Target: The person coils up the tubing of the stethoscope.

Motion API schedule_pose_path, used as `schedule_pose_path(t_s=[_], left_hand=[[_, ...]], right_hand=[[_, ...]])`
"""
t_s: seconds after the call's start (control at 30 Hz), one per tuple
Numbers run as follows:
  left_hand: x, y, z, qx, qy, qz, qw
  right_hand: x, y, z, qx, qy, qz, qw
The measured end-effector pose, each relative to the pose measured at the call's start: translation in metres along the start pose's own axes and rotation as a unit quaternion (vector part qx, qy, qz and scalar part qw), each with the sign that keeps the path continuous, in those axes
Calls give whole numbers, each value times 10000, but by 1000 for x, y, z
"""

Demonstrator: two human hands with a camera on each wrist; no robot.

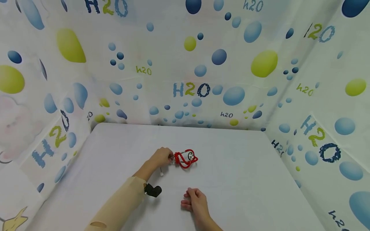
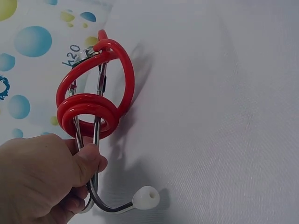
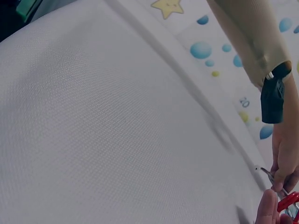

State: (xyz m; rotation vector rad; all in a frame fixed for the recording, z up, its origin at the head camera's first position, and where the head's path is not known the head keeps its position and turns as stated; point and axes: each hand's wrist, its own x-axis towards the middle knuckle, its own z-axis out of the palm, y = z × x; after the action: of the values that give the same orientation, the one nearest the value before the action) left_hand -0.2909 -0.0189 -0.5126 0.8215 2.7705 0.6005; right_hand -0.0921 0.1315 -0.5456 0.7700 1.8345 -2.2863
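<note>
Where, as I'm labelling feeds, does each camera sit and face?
Head: on the head, facing forward-down over the table; left hand and right hand show.
Left wrist: worn there, facing the left hand gripping the red stethoscope.
Right wrist: worn there, facing across the table; both hands and left sleeve show.
Both wrist views share the stethoscope and left hand.

Stethoscope tubing red, ear tubes shiny silver, ear tip white. Worktop white. Backdrop white, light-blue/navy/lime bubbles, "H2O" lettering in same colours; yellow star lower left of head frame. Sleeve beige, wrist device black.
</note>
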Motion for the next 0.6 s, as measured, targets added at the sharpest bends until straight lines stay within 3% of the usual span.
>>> schedule_pose_path(t_s=[0.33,0.6], left_hand=[[2,-7,5,-282,-225,-179,9992],[-2,-4,8,-293,-304,-301,9987]], right_hand=[[-1,0,3,-2,49,38,10000],[1,0,0,6,64,56,10000]])
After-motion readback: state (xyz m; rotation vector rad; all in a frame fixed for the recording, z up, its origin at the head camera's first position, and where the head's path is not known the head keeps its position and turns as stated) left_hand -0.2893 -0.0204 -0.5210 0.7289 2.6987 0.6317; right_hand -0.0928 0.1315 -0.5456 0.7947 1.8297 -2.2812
